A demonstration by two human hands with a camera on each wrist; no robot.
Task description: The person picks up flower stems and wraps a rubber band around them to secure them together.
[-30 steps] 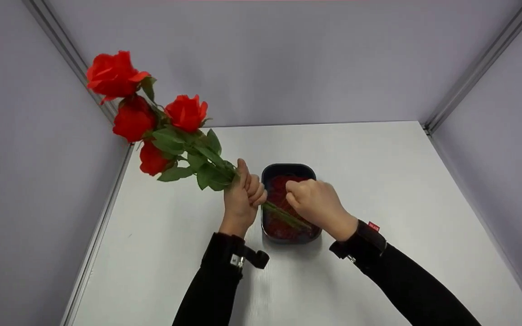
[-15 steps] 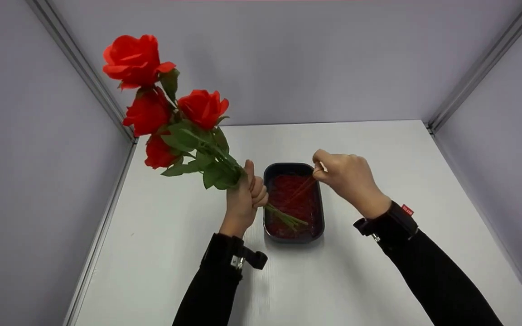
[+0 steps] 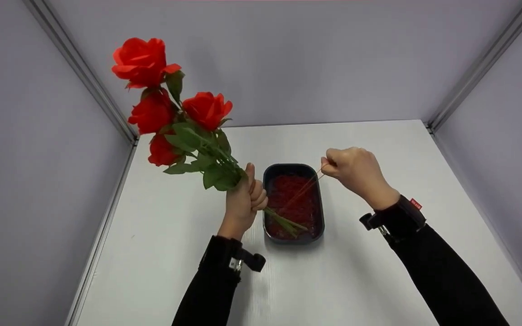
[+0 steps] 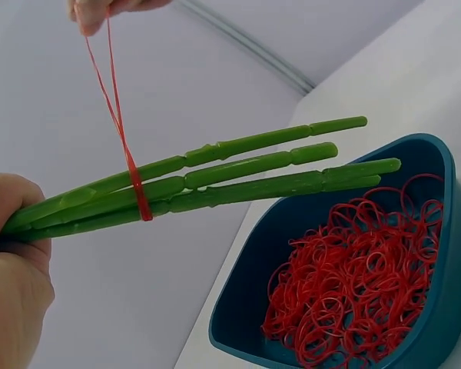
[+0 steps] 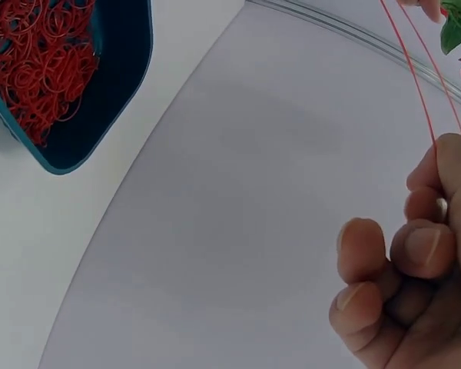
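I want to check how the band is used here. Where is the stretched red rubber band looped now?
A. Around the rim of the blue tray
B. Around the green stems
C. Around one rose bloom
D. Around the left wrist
B: in the left wrist view the red rubber band circles the green stems held by the left hand, while the right hand pulls its other end taut.

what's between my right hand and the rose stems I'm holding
A stretched red rubber band runs from the right hand down to the green stems, looped round them. The left wrist view shows it best.
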